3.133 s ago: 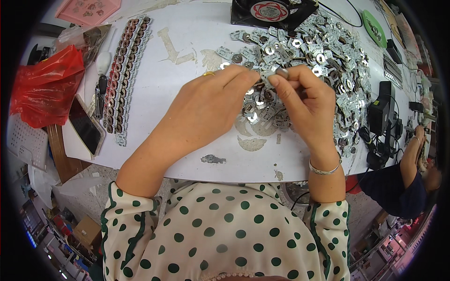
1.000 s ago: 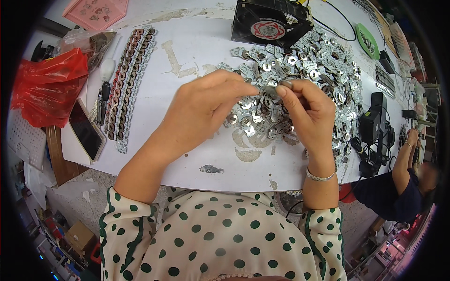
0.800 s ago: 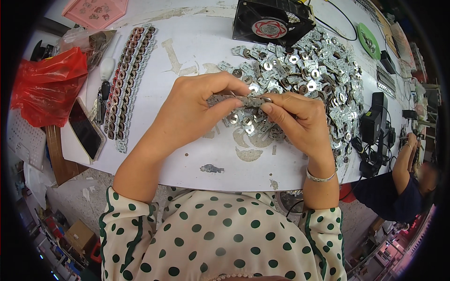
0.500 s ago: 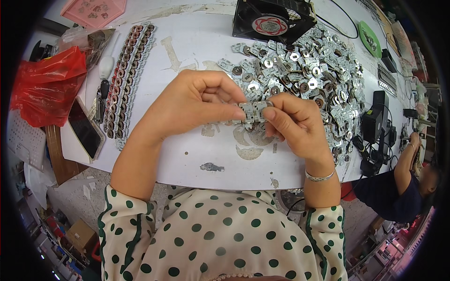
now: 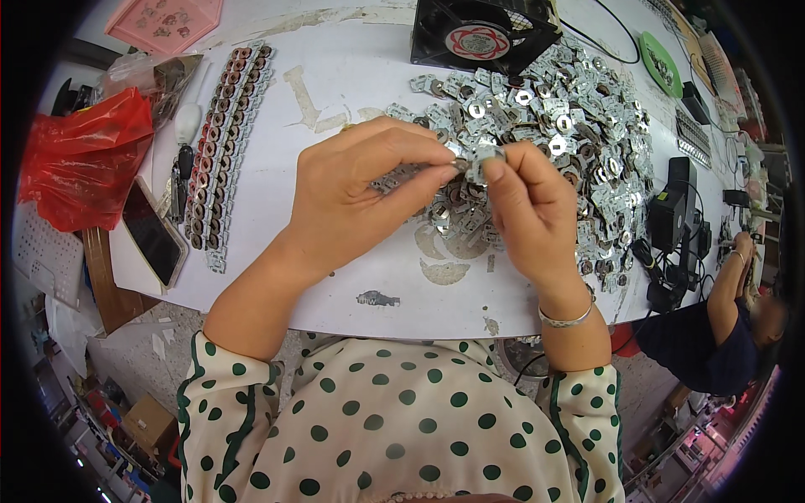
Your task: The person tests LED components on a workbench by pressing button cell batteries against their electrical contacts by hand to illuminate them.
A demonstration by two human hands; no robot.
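Observation:
Over the near left edge of a heap of small metal parts [image 5: 558,126], my two hands meet fingertip to fingertip. My right hand [image 5: 537,210] pinches a small silvery metal plate [image 5: 481,163] between thumb and forefinger. My left hand [image 5: 356,189] is closed in a pinch on a small brownish metal part [image 5: 459,165] right beside that plate. Fingers cover much of both, so I cannot tell whether they are joined. The heap mixes silvery plates with brown round discs.
Neat rows of similar parts [image 5: 226,142] stand to the left. Beyond the heap is a black fan [image 5: 482,38]. A red plastic bag [image 5: 88,159] and a phone [image 5: 153,235] lie far left, black adapters [image 5: 671,218] at right. Another person [image 5: 713,344] works at far right.
Both hands have moved slightly away from me and to the right, toward the heap. The held parts have turned, and less of them shows at my left fingertips.

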